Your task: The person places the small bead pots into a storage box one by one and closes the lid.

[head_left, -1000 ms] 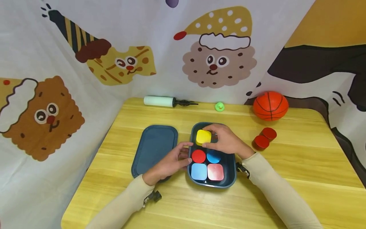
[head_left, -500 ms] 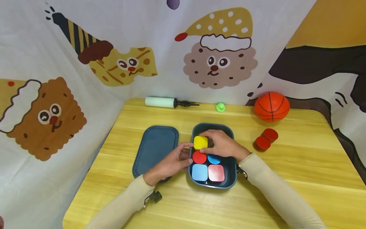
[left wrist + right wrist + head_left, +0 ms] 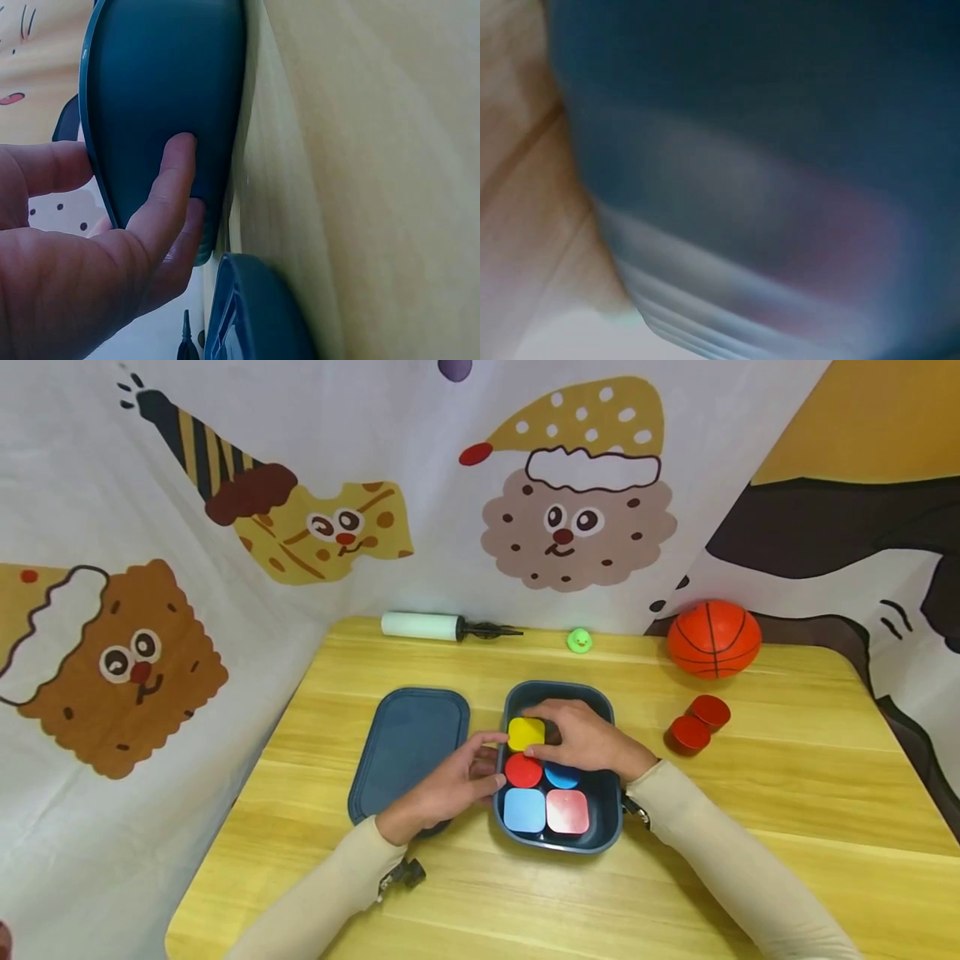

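Observation:
In the head view my right hand (image 3: pixel 581 734) reaches into a dark blue box (image 3: pixel 604 835) and holds a yellow rounded-square block (image 3: pixel 527 733) between fingers and thumb. Below it in the box lie a red round block (image 3: pixel 523 771), a darker blue round block (image 3: pixel 562 776) partly under the hand, a light blue square block (image 3: pixel 524 811) and a pink square block (image 3: pixel 567 812). My left hand (image 3: pixel 453 785) grips the box's left rim; in the left wrist view its fingers (image 3: pixel 178 161) press the outer wall. The right wrist view is blurred.
A dark blue lid (image 3: pixel 408 743) lies left of the box. Two red cylinders (image 3: pixel 687 735) stand to the right, below an orange basketball (image 3: pixel 714 640). A hand pump (image 3: pixel 423 626) and a green toy duck (image 3: pixel 579 641) lie along the table's back edge.
The yellow block has gone down and slightly left in my right hand, and now sits lower in the box, just above the red block. My left hand has stayed at the rim.

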The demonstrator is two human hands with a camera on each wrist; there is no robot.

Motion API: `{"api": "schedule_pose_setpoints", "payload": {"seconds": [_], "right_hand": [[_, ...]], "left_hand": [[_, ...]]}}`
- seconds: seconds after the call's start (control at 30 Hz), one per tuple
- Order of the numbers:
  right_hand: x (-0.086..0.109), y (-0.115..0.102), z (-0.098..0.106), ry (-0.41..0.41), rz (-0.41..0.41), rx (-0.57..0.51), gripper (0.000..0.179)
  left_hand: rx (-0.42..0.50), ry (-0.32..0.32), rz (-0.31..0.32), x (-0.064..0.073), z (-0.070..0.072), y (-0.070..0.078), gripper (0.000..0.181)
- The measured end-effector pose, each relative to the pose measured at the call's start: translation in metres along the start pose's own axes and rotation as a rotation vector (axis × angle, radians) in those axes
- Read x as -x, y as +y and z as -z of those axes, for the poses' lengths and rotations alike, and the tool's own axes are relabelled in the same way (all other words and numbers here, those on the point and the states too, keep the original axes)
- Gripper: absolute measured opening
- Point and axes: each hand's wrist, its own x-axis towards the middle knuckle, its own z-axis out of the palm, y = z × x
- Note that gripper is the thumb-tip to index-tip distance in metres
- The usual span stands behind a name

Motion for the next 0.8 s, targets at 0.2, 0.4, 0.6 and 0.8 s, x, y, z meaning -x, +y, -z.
{"api": "schedule_pose_setpoints", "payload": {"seconds": [0.2, 0.4, 0.6, 0.8], "right_hand": [[0.005, 0.001, 0.004, 0.143, 0.026, -0.068, 0.049], [0.011, 0.000, 0.017, 0.256, 0.062, -0.140, 0.041], [0.023, 0.005, 0.029, 0.345, 0.063, -0.156, 0.037], [0.043, 0.022, 0.044, 0.423, 0.004, -0.112, 0.033]], "left_hand": [[-0.006, 0.007, 0.010, 0.000, 0.000, 0.000, 0.059], [-0.016, 0.020, 0.010, 0.000, 0.001, 0.002, 0.059], [-0.010, 0.022, 0.005, 0.003, 0.000, 0.002, 0.059], [-0.008, 0.021, -0.002, 0.002, -0.002, -0.001, 0.059]]}}
